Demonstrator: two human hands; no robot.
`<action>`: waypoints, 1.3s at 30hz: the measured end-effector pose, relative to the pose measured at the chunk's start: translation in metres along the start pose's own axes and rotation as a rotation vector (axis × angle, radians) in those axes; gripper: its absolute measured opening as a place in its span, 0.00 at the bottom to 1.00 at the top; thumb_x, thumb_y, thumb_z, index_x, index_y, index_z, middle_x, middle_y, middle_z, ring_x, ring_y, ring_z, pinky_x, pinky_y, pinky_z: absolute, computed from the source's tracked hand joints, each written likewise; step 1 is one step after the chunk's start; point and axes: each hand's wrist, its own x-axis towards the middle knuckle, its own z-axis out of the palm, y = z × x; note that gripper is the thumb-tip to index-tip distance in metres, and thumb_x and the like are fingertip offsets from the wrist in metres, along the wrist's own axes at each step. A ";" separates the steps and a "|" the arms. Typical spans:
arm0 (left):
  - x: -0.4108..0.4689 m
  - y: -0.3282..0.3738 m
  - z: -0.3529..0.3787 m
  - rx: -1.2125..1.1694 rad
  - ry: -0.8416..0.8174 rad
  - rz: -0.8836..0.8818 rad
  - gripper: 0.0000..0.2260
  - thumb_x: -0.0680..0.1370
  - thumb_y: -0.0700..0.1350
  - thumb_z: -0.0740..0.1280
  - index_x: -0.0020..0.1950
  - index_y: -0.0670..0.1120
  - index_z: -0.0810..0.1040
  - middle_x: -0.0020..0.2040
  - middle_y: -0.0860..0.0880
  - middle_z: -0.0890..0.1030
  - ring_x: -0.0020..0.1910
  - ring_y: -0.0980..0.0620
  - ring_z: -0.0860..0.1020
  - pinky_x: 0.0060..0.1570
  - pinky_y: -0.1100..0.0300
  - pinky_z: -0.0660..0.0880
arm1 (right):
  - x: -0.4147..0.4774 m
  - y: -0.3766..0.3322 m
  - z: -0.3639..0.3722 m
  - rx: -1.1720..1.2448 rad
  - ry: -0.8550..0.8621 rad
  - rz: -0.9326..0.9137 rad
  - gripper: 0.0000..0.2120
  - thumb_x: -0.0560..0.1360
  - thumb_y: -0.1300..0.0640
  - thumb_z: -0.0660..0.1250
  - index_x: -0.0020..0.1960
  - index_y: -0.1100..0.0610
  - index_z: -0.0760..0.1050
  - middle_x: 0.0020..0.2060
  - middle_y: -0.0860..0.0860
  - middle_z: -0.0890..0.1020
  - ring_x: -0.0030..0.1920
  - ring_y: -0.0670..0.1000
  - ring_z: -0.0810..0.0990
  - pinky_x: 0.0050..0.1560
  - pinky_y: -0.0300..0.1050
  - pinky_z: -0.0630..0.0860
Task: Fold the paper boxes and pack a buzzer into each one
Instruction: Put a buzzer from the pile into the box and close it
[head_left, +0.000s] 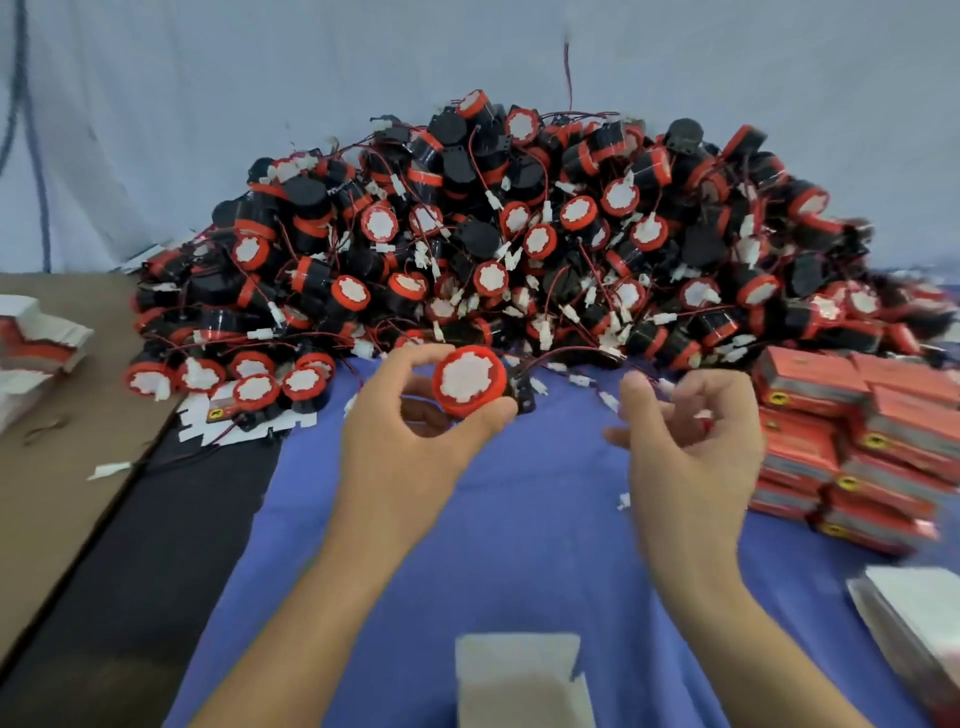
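Left hand (415, 441) holds one buzzer (469, 382); right hand (685, 441) curled beside it.
Left fingers grasp the buzzer by its red cap, white face up, above the blue tabletop (519, 519). buzzer pile (493, 234) sits just beyond the fingertips. Right fingers are curled and blurred; can't tell if they pinch a wire. folded red boxes (857, 441) lie right of those fingers, flat white box blank (519, 670) nearer than both hands.

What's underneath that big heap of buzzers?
The blue cloth shows beneath its near edge, and a flat white box blank pokes out at front left. Whatever lies beneath the middle is covered by the heap.
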 end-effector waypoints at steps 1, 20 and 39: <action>-0.016 0.006 -0.004 0.004 0.020 -0.013 0.19 0.68 0.55 0.82 0.55 0.62 0.79 0.49 0.63 0.82 0.47 0.58 0.82 0.44 0.64 0.79 | -0.012 -0.007 -0.011 0.016 -0.039 0.063 0.11 0.80 0.58 0.72 0.43 0.53 0.71 0.41 0.61 0.75 0.35 0.50 0.82 0.33 0.39 0.80; -0.166 0.024 -0.023 0.695 -0.312 0.214 0.21 0.69 0.63 0.76 0.54 0.55 0.75 0.49 0.58 0.75 0.53 0.53 0.69 0.51 0.57 0.71 | -0.082 -0.057 -0.069 -0.254 -0.418 0.212 0.06 0.80 0.64 0.68 0.48 0.55 0.74 0.35 0.50 0.84 0.38 0.51 0.87 0.44 0.49 0.85; -0.207 -0.025 -0.006 0.898 -0.263 0.339 0.14 0.79 0.57 0.63 0.50 0.54 0.86 0.46 0.53 0.81 0.43 0.44 0.77 0.39 0.48 0.77 | -0.111 -0.039 -0.053 -0.901 -0.823 0.014 0.05 0.75 0.59 0.68 0.42 0.53 0.79 0.36 0.49 0.82 0.39 0.52 0.80 0.36 0.41 0.75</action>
